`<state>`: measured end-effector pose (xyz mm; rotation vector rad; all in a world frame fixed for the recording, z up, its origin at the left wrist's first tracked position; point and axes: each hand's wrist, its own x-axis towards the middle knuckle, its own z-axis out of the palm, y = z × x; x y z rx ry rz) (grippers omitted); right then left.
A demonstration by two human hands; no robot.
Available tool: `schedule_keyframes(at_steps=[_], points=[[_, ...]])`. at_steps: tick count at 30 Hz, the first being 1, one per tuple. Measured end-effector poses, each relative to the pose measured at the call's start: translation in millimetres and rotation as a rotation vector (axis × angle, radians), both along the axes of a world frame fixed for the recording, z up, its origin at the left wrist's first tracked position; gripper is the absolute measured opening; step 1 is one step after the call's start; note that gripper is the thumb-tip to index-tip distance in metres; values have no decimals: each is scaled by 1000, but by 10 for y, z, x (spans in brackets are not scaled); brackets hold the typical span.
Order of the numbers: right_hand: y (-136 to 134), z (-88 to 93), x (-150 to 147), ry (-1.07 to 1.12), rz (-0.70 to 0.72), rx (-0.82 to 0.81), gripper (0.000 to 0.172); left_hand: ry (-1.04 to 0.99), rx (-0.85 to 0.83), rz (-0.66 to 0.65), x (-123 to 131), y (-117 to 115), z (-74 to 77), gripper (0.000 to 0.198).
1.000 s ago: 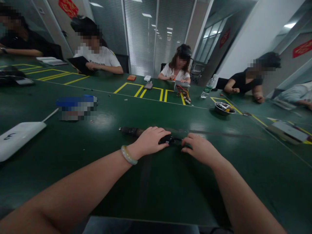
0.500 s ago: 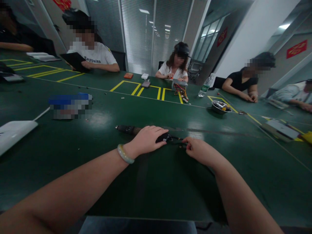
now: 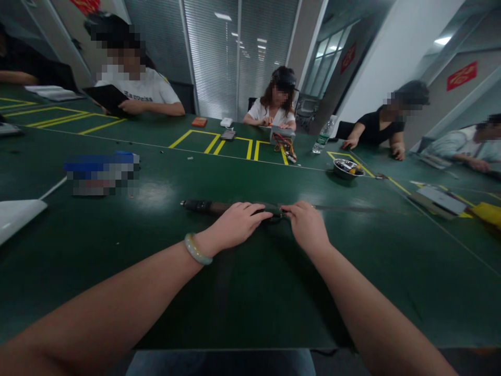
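Note:
A long black electric screwdriver (image 3: 199, 206) lies on the green table (image 3: 235, 297), its metal tip pointing left. My left hand (image 3: 239, 223) is closed over the rear half of its body, hiding much of it. At the right end, a dark cable (image 3: 276, 216) shows between my two hands. My right hand (image 3: 307, 223) pinches the cable close to where it meets the screwdriver. The small connection there is partly covered by my fingertips.
Toward the back right are a metal bowl (image 3: 348, 168), a water bottle (image 3: 321, 140) and a grey box with coloured wires (image 3: 284, 137). A blue-topped blurred item (image 3: 102, 169) and a white device (image 3: 19, 216) lie to the left. Several people sit around the table.
My right hand has moved left and slightly up along the cable to the screwdriver's rear end. My left hand stays on the screwdriver. The view has shifted slightly right.

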<state>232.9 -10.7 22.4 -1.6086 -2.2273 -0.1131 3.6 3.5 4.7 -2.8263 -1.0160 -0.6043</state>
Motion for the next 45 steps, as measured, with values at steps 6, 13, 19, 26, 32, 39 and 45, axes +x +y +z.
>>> schedule_keyframes(at_steps=[6, 13, 19, 26, 32, 39, 45], points=[[-35, -70, -74, -107, 71, -38, 27, 32, 28, -3, -6, 21, -37, 37], [-97, -16, -133, -67, 21, -77, 8, 42, 27, 3, -9, 29, -27, 37], [-80, -14, -115, -77, 15, -72, 12, 22, 22, -1, -9, 24, -8, 38], [-39, -65, -95, -98, 16, -85, 11, 22, 11, 3, -8, 25, -4, 40], [-1, -101, -67, -54, 36, -101, 8, 18, 20, 8, -6, 27, -19, 40], [29, -138, -103, -47, 49, -78, 7, 4, 25, 6, 5, 22, -16, 41], [2, -88, -76, 25, 97, -78, 8, 13, 18, 6, 0, 18, -11, 41]])
